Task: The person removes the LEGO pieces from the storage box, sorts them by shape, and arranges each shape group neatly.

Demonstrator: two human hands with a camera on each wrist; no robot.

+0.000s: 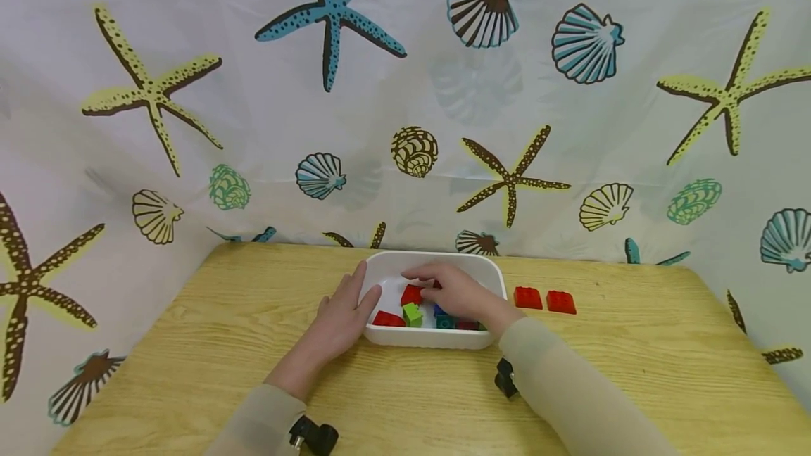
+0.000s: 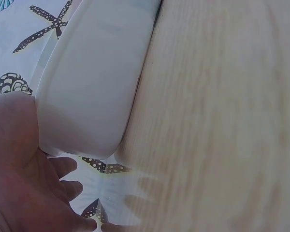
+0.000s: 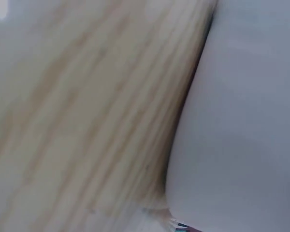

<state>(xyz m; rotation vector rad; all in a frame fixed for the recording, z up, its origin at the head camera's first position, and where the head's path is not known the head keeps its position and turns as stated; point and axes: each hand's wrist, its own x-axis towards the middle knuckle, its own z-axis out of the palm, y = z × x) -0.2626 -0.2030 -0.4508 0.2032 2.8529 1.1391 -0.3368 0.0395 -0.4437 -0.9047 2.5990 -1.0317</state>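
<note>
A white plastic bin (image 1: pixel 431 337) holds several toy building bricks. At its left end is my left hand (image 1: pixel 341 315), fingers straight along the outside and thumb at the rim. The left wrist view shows that hand (image 2: pixel 29 169) against the bin's end wall (image 2: pixel 92 87). My right hand (image 1: pixel 459 293) reaches inside over the bricks, its thumb and forefinger apart. Close to its fingertips lies a red brick (image 1: pixel 411 295). Nearer the front wall are a lime-green brick (image 1: pixel 412 315), another red brick (image 1: pixel 388 319) and a teal brick (image 1: pixel 445 321). The right hand hides part of the contents.
Two red bricks (image 1: pixel 527 298) (image 1: pixel 561 302) lie side by side on the wooden table (image 1: pixel 405 400), right of the bin. Behind the table hangs a white curtain (image 1: pixel 380 104) printed with starfish and shells. The right wrist view shows only the bin's outer wall (image 3: pixel 237 116) and wood grain.
</note>
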